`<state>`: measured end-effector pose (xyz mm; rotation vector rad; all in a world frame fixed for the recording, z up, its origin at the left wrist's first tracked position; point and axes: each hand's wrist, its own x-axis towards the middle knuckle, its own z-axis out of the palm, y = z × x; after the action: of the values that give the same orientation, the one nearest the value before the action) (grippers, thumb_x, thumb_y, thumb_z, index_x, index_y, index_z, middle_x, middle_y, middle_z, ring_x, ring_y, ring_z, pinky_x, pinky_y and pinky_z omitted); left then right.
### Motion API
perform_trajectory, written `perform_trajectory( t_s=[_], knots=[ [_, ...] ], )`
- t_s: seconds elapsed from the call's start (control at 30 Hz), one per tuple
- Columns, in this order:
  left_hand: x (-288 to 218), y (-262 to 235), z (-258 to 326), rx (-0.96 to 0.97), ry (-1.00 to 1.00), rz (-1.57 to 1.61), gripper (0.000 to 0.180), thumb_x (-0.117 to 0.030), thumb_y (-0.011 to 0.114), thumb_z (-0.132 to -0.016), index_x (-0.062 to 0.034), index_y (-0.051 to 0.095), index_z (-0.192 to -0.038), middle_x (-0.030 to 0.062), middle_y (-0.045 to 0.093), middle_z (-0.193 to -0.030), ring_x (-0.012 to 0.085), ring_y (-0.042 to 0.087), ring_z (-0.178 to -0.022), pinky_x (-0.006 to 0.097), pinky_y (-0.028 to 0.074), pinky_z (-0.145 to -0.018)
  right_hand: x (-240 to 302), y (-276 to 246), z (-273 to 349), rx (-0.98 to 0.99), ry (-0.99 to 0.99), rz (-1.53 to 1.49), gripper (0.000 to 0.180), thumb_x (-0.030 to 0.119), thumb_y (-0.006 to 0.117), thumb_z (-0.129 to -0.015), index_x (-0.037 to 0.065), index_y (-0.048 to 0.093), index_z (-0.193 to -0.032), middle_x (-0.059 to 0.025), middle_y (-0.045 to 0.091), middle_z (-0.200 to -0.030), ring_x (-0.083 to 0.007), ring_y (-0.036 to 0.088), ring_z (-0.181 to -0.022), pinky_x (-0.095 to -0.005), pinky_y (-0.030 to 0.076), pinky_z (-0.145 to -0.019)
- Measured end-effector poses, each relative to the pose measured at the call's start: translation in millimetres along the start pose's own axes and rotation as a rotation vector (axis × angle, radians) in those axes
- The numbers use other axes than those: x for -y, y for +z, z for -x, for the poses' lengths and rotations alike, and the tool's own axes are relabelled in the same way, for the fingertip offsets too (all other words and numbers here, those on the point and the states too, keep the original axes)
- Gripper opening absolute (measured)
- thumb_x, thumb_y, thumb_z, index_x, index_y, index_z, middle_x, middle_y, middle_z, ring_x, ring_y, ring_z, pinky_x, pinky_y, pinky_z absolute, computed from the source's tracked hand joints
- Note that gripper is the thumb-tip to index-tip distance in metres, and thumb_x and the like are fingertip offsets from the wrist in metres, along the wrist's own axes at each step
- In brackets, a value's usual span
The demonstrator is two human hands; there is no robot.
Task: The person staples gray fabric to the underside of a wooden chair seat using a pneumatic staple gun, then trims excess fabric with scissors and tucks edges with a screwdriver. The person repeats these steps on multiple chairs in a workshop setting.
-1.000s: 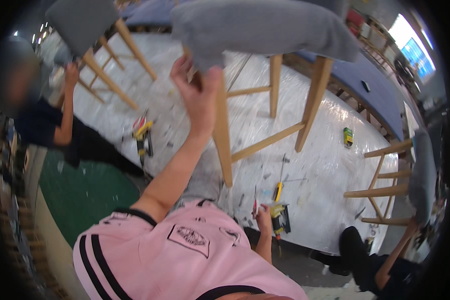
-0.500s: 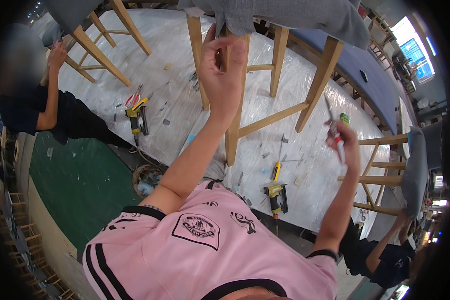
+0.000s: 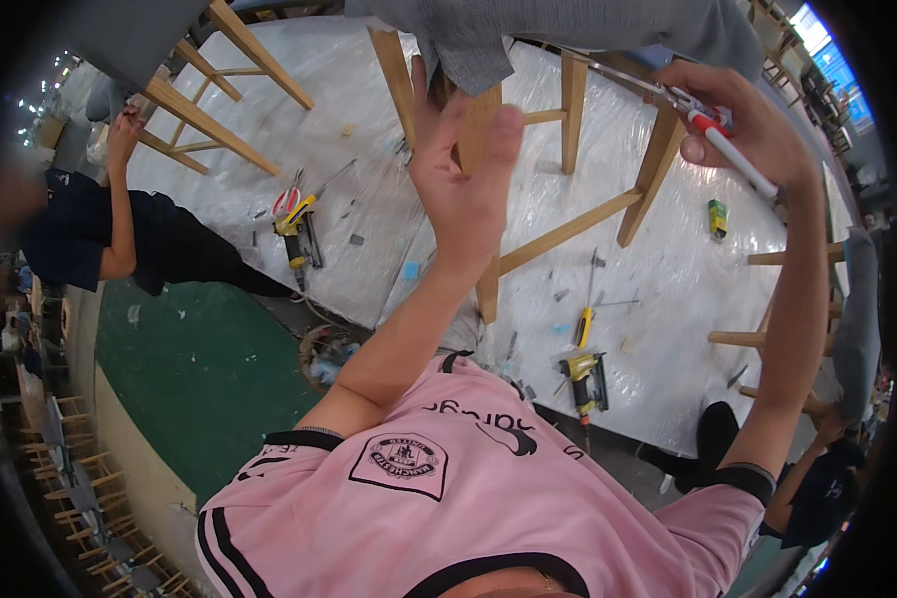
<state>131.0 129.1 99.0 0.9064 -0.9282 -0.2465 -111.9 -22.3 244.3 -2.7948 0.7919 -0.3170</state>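
Note:
A chair with wooden legs (image 3: 568, 237) stands on the table at the top middle, its seat covered in grey fabric (image 3: 608, 25). A loose flap of the fabric hangs at its near corner. Beside this flap and the near leg is my left hand (image 3: 458, 199), thumb and a finger stretched up and apart. Its other fingers are partly hidden by the flap and leg. My right hand (image 3: 747, 125), raised near the right legs, grips scissors (image 3: 713, 130) with red and white handles. Their long thin blades point left, just under the seat's edge.
Plastic film covers the worktable (image 3: 409, 309). On it lie two staple guns (image 3: 582, 379), a yellow-handled screwdriver (image 3: 584, 324), red-handled pliers (image 3: 287, 199) and a small green box (image 3: 717, 219). A co-worker (image 3: 90, 229) handles another chair at left; a second person (image 3: 817, 488) is at right.
My right hand has risen with the scissors, bringing the blades up near the seat's underside. My left hand's curled fingers have straightened by the flap. The view has shifted slightly.

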Motion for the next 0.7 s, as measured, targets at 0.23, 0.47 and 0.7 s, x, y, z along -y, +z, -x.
perform_trajectory(
  t_s=[0.23,0.47,0.7],
  knots=[
    [-10.8,18.9,-19.7,-0.059,-0.071,-0.050,0.033,-0.027,0.078,-0.095,0.0050,0.076,-0.101,0.0035,0.064,-0.118,0.0133,0.054,-0.111,0.030,0.038,-0.098,-33.6,-3.1,-14.5,0.085,-0.073,-0.020,0.087,0.070,0.083,-0.069,0.006,0.071,-0.126,-0.0143,0.073,-0.113,-0.0252,0.072,-0.088,-0.0388,0.060,-0.089],
    [-4.4,18.9,-22.7,-0.072,-0.087,0.009,0.030,-0.025,0.079,-0.094,0.0043,0.078,-0.099,0.0031,0.062,-0.122,0.0137,0.054,-0.112,0.032,0.039,-0.099,45.4,-42.4,-49.5,0.482,0.267,-0.139,0.071,0.049,0.086,-0.083,0.002,0.067,-0.132,-0.0030,0.072,-0.094,-0.0124,0.063,-0.081,-0.0296,0.050,-0.069],
    [-5.0,16.2,-9.0,-0.045,-0.053,-0.112,0.032,-0.026,0.077,-0.095,0.0059,0.078,-0.096,0.0057,0.060,-0.126,0.0126,0.054,-0.111,0.030,0.040,-0.097,65.7,-55.2,-67.2,0.543,0.101,-0.103,0.069,0.047,0.088,-0.080,0.003,0.069,-0.131,-0.0053,0.075,-0.102,-0.0154,0.066,-0.088,-0.0301,0.052,-0.074]
  ],
)
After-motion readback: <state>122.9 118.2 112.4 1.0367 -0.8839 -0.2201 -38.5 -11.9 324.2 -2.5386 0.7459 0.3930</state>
